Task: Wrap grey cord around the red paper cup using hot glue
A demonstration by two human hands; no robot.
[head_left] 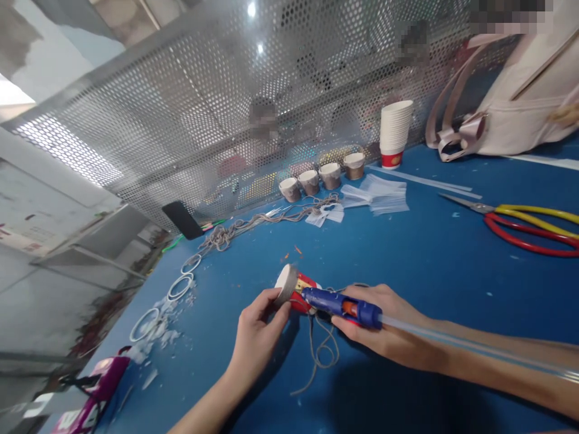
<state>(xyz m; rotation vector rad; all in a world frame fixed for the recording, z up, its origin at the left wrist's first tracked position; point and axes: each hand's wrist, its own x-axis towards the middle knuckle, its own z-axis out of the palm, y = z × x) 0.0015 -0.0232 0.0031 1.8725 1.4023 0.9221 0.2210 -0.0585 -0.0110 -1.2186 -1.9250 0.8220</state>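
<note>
My left hand (260,325) grips a red paper cup (304,289) lying on its side near the middle of the blue table. Grey cord is wound round the rim end of the cup, and a loose tail of the cord (323,355) curls below it. In my right hand (389,322) is a blue hot glue gun (337,301), its nozzle up against the cup's side. A long clear glue stick (452,339) sticks out of the gun's back and runs over my right forearm. Whether the nozzle touches the cup I cannot tell.
Several cord-wrapped cups (331,176) stand by the perforated metal screen (203,114), beside a stack of paper cups (395,132). Scissors (534,223) lie right, near a pale bag (520,114). Clear glue sticks, tangled cord (224,235), a phone (183,220) and white rings (181,287) are about.
</note>
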